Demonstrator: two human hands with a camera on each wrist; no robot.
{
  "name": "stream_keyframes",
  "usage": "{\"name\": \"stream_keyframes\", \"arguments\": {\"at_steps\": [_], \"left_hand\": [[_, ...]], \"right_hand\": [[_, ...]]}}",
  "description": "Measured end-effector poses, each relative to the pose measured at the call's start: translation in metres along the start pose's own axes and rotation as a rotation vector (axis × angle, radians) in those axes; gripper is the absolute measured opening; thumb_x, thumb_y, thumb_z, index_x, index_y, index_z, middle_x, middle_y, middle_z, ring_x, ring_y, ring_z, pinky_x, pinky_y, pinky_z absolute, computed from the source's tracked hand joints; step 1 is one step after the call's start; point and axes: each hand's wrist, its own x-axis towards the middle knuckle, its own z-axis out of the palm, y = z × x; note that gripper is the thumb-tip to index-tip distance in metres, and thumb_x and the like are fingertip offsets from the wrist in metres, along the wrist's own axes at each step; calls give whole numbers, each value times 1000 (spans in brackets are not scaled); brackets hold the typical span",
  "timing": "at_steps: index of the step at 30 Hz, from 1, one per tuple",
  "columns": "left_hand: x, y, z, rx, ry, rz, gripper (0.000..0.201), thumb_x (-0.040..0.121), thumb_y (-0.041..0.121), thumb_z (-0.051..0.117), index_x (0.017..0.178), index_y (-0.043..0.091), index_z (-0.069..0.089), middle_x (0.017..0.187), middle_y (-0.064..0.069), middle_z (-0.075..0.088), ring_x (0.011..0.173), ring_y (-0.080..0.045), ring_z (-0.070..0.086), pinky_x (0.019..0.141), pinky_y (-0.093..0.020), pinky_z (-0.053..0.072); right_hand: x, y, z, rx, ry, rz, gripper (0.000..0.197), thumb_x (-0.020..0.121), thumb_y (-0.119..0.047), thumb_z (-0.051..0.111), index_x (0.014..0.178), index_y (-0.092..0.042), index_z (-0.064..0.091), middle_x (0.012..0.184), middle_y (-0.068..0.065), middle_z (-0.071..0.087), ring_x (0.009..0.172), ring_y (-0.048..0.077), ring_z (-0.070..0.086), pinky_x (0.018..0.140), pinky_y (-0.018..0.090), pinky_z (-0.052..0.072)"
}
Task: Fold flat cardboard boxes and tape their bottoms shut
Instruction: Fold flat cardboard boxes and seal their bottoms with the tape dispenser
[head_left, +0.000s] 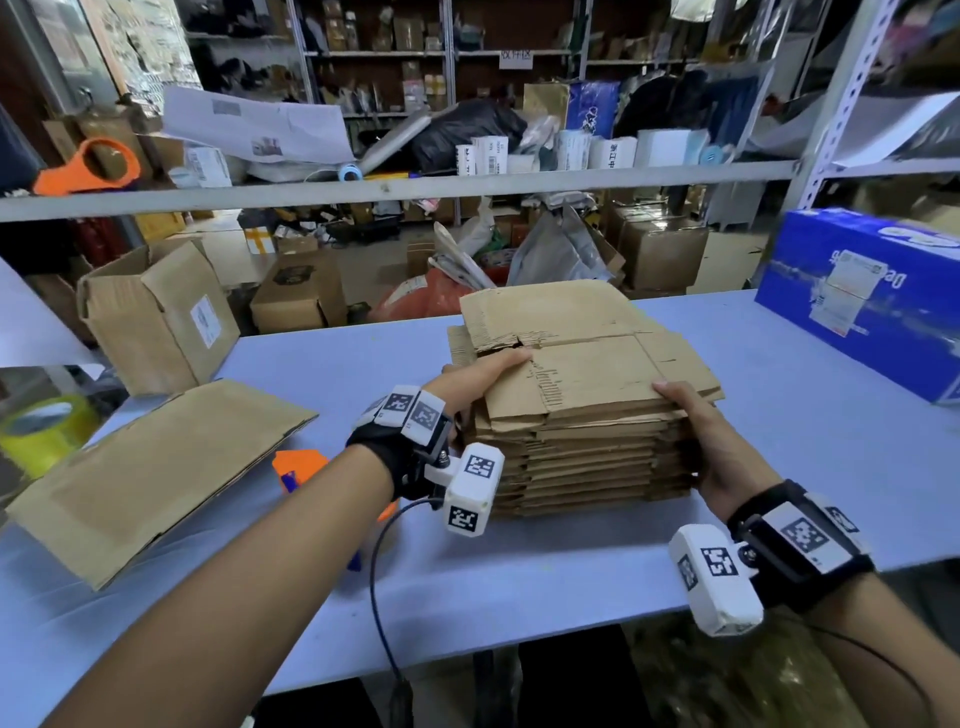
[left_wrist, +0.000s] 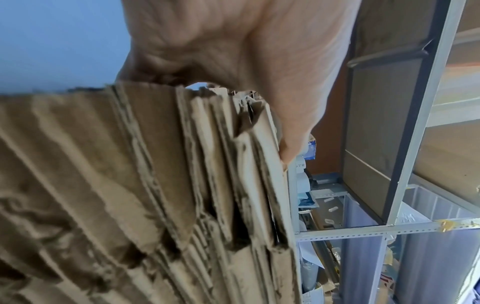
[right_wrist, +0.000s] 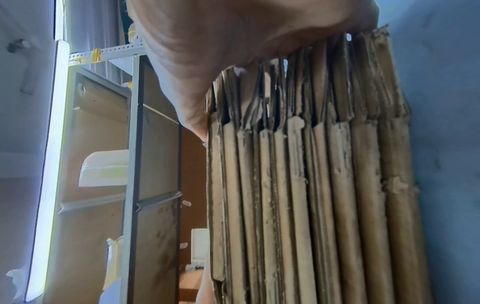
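Cardboard stack (head_left: 582, 415) gripped by left hand (head_left: 467, 384); right hand (head_left: 711, 447).

A blue printed carton (head_left: 862, 291) rests on the pale table (head_left: 571, 571).

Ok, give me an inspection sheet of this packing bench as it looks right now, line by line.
Surface: pale blue table, bare at the near right.
Job's things: stack of flat cardboard boxes at centre; single flat box at left; yellow tape roll at far left.
Clutter: opened carton, blue printed box, orange tool.
Grippers: left hand and right hand grip the stack's sides, thumbs on top.
Cables: black cable hangs from the left wrist camera.
Surroundings: crowded metal shelving, cartons and bags behind.
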Motion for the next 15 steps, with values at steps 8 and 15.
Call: {"name": "stream_keyframes", "arguments": {"at_steps": [8, 15], "left_hand": [[59, 27, 72, -46, 16, 70, 102, 78, 58, 75, 152, 12, 22, 156, -9, 28, 141, -24, 35, 117, -43, 31], [90, 47, 108, -140, 13, 41, 117, 76, 63, 73, 158, 11, 8, 161, -7, 23, 145, -31, 31, 116, -48, 31]], "right_hand": [[67, -29, -66, 0, 162, 7, 34, 75, -58, 75, 90, -27, 77, 85, -1, 78, 66, 13, 75, 64, 30, 53], [117, -44, -105, -2, 264, 98, 56, 56, -61, 86, 88, -16, 78, 97, 10, 76, 67, 27, 73, 64, 42, 61]]}}
